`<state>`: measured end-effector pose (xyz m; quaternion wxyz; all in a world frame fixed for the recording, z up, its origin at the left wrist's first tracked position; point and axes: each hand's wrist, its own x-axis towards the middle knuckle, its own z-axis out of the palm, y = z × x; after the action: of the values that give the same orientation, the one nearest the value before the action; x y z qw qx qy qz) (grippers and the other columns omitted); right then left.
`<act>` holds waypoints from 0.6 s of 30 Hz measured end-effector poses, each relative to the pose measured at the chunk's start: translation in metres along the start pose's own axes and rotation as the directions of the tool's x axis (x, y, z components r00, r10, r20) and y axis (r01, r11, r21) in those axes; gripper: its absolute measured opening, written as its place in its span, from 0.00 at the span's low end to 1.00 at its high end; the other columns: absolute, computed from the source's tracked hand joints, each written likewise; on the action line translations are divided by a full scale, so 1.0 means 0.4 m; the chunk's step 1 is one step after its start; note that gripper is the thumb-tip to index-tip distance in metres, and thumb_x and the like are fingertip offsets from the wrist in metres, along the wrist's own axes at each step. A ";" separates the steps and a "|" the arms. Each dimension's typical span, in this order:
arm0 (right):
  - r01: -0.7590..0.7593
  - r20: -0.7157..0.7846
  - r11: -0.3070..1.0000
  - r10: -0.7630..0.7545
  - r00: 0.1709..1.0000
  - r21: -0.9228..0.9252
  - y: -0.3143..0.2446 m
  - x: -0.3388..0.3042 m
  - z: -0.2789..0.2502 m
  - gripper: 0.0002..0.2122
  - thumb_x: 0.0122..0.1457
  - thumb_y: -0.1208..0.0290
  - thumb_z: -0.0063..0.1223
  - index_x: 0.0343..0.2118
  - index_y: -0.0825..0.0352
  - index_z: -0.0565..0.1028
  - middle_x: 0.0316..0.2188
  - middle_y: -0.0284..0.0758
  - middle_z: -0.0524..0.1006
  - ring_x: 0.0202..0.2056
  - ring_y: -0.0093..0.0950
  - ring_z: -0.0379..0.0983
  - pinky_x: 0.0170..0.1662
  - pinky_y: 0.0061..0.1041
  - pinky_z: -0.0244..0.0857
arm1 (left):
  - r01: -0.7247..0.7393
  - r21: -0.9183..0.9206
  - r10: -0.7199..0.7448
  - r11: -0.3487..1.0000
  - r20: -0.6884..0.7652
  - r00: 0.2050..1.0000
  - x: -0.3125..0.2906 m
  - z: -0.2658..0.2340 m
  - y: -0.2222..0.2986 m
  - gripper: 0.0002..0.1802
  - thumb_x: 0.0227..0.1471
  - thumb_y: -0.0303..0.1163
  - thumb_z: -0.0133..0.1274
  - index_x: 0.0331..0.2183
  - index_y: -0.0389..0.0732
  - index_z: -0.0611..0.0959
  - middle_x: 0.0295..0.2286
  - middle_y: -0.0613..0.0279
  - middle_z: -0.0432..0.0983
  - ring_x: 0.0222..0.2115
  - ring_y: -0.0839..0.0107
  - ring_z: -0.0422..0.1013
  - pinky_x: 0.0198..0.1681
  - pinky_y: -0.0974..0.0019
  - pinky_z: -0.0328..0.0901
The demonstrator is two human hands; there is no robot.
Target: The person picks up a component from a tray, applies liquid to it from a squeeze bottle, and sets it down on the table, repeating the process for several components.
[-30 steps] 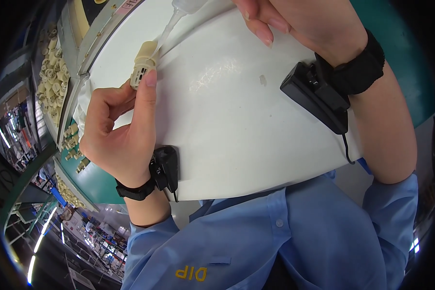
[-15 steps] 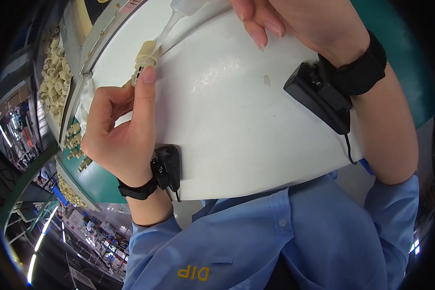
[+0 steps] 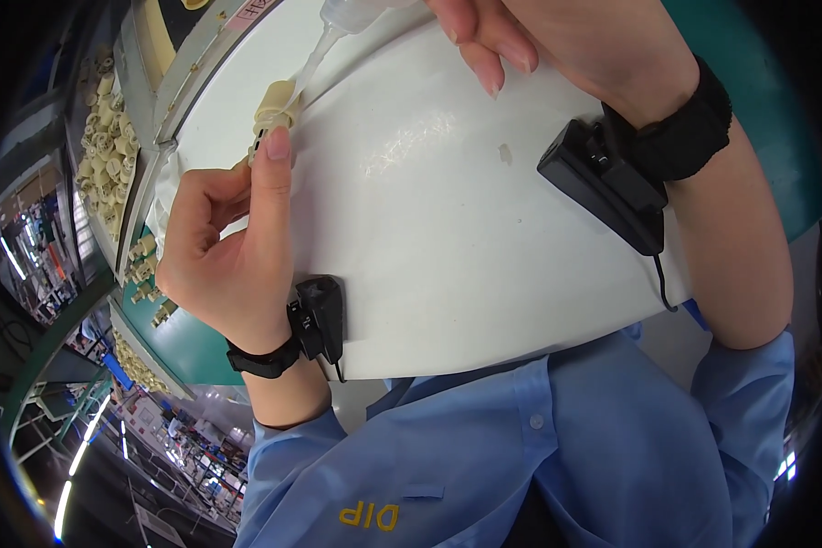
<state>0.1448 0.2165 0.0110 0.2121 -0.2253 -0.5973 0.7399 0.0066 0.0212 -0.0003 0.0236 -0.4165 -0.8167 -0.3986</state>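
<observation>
My left hand (image 3: 237, 228) pinches a cream plastic cylindrical part (image 3: 276, 99) between thumb and fingers, above the white work surface. The part has a wider round end and dark slots near my thumb. A translucent squeeze bottle (image 3: 345, 15) slants in from the top edge, and its thin nozzle (image 3: 316, 57) meets the side of the part's wider end. My right hand (image 3: 557, 46) is at the bottle's body with some fingers curled loosely; the grip itself is cut off by the top edge. Whether any liquid comes out is too small to tell.
A white sheet (image 3: 429, 256) covers the green table (image 3: 187, 352). At the left, a heap of similar cream parts (image 3: 110, 151) lies beyond a metal rail (image 3: 178, 100). Several more parts (image 3: 143, 265) stand on the green surface beside my left wrist. Black wrist devices (image 3: 603, 183) trail cables.
Hardly anything differs. My left hand and the cream part have shifted very slightly, and the nozzle stays against the part.
</observation>
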 end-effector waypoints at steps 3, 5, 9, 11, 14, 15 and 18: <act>-0.011 -0.001 1.000 0.011 1.000 -0.018 0.001 0.000 0.002 0.14 0.63 0.60 0.58 0.32 0.68 0.80 0.11 0.31 0.71 0.08 0.19 0.65 0.11 0.19 0.59 | 0.008 -0.003 -0.008 1.000 0.010 1.000 0.000 -0.003 0.006 0.16 0.49 0.29 0.70 0.20 0.32 0.80 0.20 0.60 0.82 0.21 0.81 0.77 0.29 0.78 0.71; -0.005 0.006 1.000 0.005 1.000 -0.004 0.001 -0.003 0.000 0.14 0.63 0.60 0.58 0.32 0.68 0.81 0.11 0.31 0.71 0.08 0.19 0.65 0.11 0.19 0.59 | 0.012 -0.004 -0.011 1.000 0.012 1.000 0.000 -0.005 0.009 0.16 0.49 0.29 0.70 0.20 0.32 0.80 0.20 0.59 0.82 0.21 0.80 0.77 0.29 0.78 0.71; 0.009 0.016 1.000 -0.009 1.000 0.022 0.004 0.001 -0.005 0.14 0.63 0.60 0.58 0.32 0.68 0.81 0.11 0.31 0.71 0.08 0.19 0.66 0.11 0.18 0.59 | -0.003 0.028 0.002 1.000 0.017 1.000 0.000 -0.004 0.011 0.16 0.49 0.29 0.69 0.20 0.32 0.80 0.20 0.59 0.82 0.22 0.80 0.77 0.29 0.78 0.71; 0.014 0.018 1.000 -0.014 1.000 0.027 0.005 0.001 -0.006 0.14 0.63 0.60 0.58 0.32 0.68 0.81 0.11 0.31 0.71 0.08 0.19 0.66 0.11 0.18 0.59 | 0.004 0.016 -0.004 1.000 0.018 1.000 -0.001 -0.002 0.007 0.16 0.49 0.29 0.69 0.20 0.32 0.80 0.20 0.59 0.82 0.22 0.80 0.77 0.29 0.78 0.71; -0.023 0.003 1.000 0.023 1.000 0.021 -0.002 0.000 -0.005 0.14 0.63 0.60 0.58 0.33 0.68 0.81 0.11 0.31 0.71 0.08 0.18 0.66 0.11 0.18 0.59 | 0.009 0.016 -0.009 1.000 0.011 1.000 0.000 -0.002 0.008 0.16 0.49 0.29 0.70 0.20 0.32 0.80 0.20 0.60 0.82 0.21 0.81 0.77 0.29 0.79 0.71; -0.023 0.004 1.000 0.023 1.000 0.020 -0.001 0.000 -0.004 0.14 0.63 0.60 0.58 0.33 0.68 0.81 0.11 0.31 0.71 0.08 0.18 0.66 0.11 0.18 0.59 | 0.010 0.022 -0.010 1.000 0.005 1.000 0.000 -0.002 0.009 0.16 0.49 0.29 0.70 0.19 0.32 0.80 0.19 0.60 0.82 0.21 0.81 0.77 0.29 0.79 0.71; 0.008 0.024 0.999 -0.009 1.000 0.054 0.010 -0.001 -0.001 0.15 0.64 0.59 0.58 0.34 0.69 0.81 0.11 0.31 0.72 0.09 0.18 0.66 0.11 0.18 0.59 | 0.013 0.047 -0.013 0.999 0.003 1.000 -0.001 -0.007 0.007 0.17 0.49 0.30 0.70 0.19 0.32 0.80 0.19 0.61 0.82 0.21 0.81 0.77 0.29 0.79 0.70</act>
<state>0.1453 0.2157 0.0068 0.2139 -0.2079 -0.5806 0.7576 0.0078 0.0200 0.0031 0.0297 -0.4110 -0.8287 -0.3787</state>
